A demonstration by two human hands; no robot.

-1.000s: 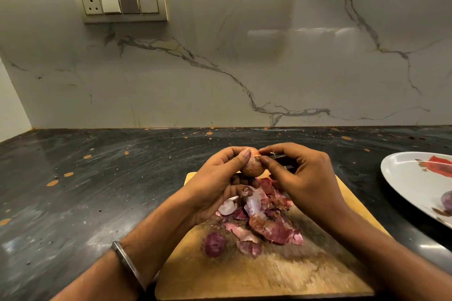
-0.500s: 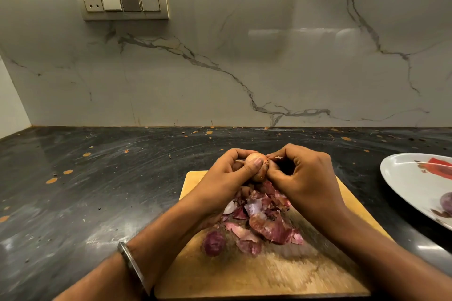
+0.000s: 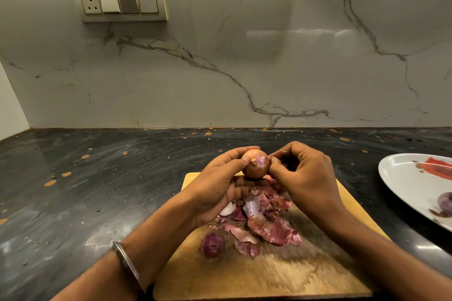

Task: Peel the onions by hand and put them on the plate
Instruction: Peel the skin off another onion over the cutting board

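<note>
- Onion: clamped between left hand fingertips, mostly unpeeled.
- Right hand: fingertips pinching skin at the onion's side.
- Plate: right of fingers, one peeled onion aboard.
- Peelings: beneath fingers.

This is a home kitchen. A dark stone surface meets a shiny marble wall, and a switch plate sits high on that wall. On the surface lie a wooden cutting board with onion skins and, right of the board, a plate.
</note>
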